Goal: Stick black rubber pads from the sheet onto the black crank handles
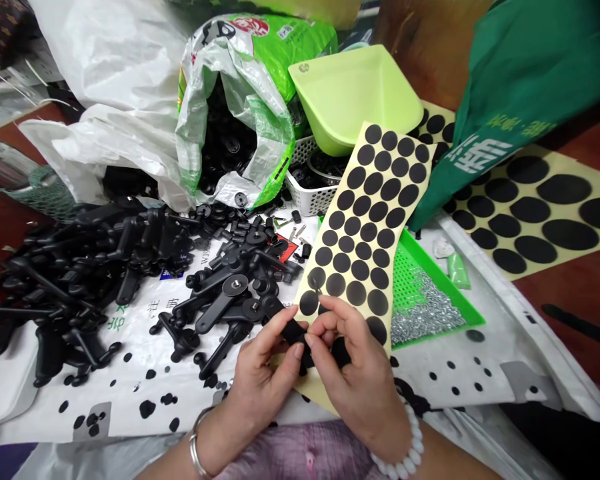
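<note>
My left hand (265, 367) is closed on a black plastic part (294, 331), thumb and fingers on either side of it. My right hand (357, 367) meets it from the right, its thumb and fingertips pinched at the part's edge; whatever small thing lies between them is hidden. Beneath and beyond both hands lies a cream sheet (347, 253) with rows of round black pads. Left of the hands, black plastic arms (220, 300) with round ends are spread in a loose heap.
A green tray (405, 287) of small metal pieces sits right of the sheet. Behind stand an open bag (275, 87) of black parts, a white basket (313, 199) and a light-green scoop (355, 93). Green cloth (520, 93) hangs at right, over more pad sheets (545, 207).
</note>
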The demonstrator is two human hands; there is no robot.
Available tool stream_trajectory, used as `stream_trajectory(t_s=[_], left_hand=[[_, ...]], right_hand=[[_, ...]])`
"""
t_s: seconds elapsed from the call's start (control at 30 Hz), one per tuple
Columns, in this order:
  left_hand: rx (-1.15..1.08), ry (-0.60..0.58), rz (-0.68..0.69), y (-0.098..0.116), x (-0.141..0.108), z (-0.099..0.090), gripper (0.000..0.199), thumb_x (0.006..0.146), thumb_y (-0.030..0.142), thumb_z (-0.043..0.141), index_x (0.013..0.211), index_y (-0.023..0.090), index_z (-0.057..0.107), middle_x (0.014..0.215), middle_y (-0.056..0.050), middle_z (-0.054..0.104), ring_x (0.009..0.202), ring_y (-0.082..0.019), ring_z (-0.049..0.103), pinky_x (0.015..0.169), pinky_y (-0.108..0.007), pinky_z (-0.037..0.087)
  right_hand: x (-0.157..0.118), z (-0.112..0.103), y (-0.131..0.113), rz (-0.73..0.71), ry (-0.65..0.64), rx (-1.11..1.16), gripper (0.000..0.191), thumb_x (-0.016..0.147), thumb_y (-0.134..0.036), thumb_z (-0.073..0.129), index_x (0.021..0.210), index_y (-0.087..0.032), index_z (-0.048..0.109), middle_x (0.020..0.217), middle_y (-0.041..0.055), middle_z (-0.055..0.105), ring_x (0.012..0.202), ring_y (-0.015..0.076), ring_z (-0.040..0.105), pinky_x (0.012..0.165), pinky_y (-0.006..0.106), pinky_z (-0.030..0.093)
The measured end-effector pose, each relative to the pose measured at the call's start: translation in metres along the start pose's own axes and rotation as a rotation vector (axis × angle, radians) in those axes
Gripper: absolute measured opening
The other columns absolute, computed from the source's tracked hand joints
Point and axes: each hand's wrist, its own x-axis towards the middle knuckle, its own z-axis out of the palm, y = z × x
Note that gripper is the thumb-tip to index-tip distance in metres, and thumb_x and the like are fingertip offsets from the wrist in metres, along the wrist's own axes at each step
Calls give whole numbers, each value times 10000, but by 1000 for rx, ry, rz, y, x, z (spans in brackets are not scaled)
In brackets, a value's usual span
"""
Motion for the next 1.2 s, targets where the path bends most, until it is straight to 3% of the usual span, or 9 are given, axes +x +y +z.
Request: stream_trajectory(t_s=[0.2,0.33,0.47,0.57,0.67,0.83,1.03,1.2], left_hand=[[-70,57,-32,-3,2,3,403,838,179,568,1236,237,539,757,24,631,527,-54,510,480,-132,426],[-128,103,-81,0,5,2,392,811,178,603,1199,235,579,593,75,513,425,-31,400,396,-108,345],[-283,128,-144,5,8,-1,395,820,204,608,1211,245,571,586,65,528,568,-71,559,570,-144,468],[-403,105,-184,5,10,-4,404,841,231,593,1241,248,539,662,31,619,781,-129,646,747,-214,502],[-440,97,-200,2,9,-5,410,843,235,594,1248,243,531,708,16,663,800,-135,657,759,-220,506],[-397,108,-145,3,8,-4,413,832,217,604,1240,239,543,723,14,663,742,-127,649,721,-221,515],[-273,127,-98,9,8,-2,390,833,209,588,1221,240,575,552,74,479,526,-70,493,566,-162,447],[-215,119,-152,7,5,-2,399,845,262,568,1238,194,561,559,73,395,507,-73,385,509,-170,380]], right_hand=[[6,3,-2,-89,-27,-131,349,878,-116,446,1214,-202,411,851,30,573,821,184,566,773,381,492],[12,3,-2,14,-88,-4,343,861,-113,456,1194,-197,442,854,25,568,797,167,565,766,360,504],[21,-9,-2,219,-138,394,342,848,-153,491,1184,-203,449,921,30,582,744,128,592,657,264,534],[24,-20,-1,284,-75,485,336,832,-177,536,1163,-192,476,923,36,605,723,114,594,598,212,521],[20,-24,2,237,-58,420,309,844,-194,543,1150,-199,500,905,31,619,741,113,593,643,215,520],[10,-13,4,159,-88,370,299,880,-209,510,1176,-228,474,925,26,600,794,129,607,697,254,532],[8,-3,3,63,-132,265,286,862,-189,530,1143,-234,499,845,7,578,844,162,617,767,317,534],[8,-3,4,99,-178,297,240,918,-198,438,1144,-253,496,858,1,586,907,152,621,834,303,515]])
